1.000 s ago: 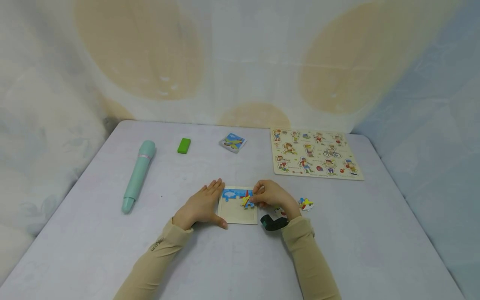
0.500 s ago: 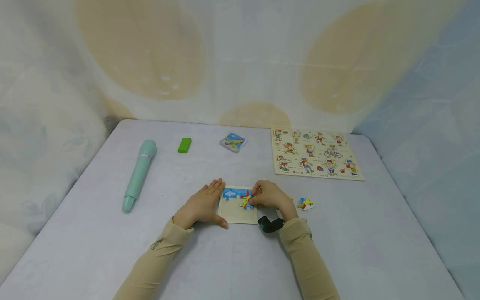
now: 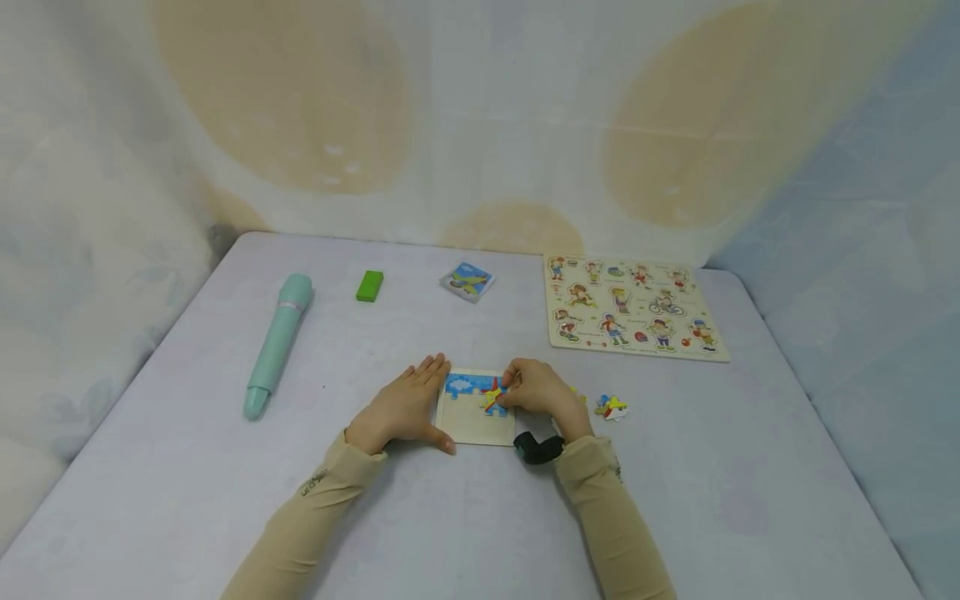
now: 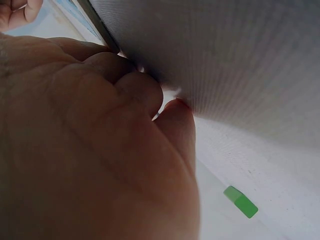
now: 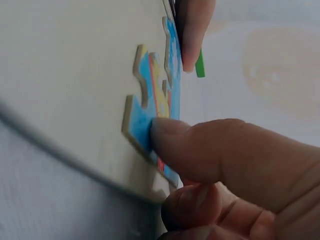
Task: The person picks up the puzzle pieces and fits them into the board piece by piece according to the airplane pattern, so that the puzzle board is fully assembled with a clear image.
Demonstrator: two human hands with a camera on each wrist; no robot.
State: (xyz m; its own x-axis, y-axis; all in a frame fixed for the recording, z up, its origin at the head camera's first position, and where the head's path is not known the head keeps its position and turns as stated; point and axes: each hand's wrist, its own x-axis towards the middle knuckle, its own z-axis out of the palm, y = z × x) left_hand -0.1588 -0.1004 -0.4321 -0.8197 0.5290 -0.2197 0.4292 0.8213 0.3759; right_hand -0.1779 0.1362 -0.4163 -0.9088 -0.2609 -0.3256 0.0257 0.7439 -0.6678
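Observation:
A small wooden puzzle tray [image 3: 472, 431] lies between the two hands, with a strip of blue sky pieces [image 3: 459, 384] along its far edge. With thumb and fingers, my right hand [image 3: 542, 390] pinches a blue, yellow and red puzzle piece [image 3: 491, 403] at the tray's right side. In the right wrist view the thumb [image 5: 172, 142] presses on that piece [image 5: 136, 120], which lies against the tray; whether it sits flush cannot be told. My left hand [image 3: 405, 408] rests spread at the tray's left edge, thumb near the front corner.
Loose puzzle pieces [image 3: 612, 407] lie right of the right hand, some partly hidden by it. Behind are a green block [image 3: 370, 286], a small airplane picture [image 3: 468, 282] and a large picture board [image 3: 633, 307]. A mint-green tube-shaped object [image 3: 277, 348] lies at left.
The right hand and forearm have shifted slightly left, and the pinched piece has turned a little to sit straighter under the sky strip. The left hand has stayed in place.

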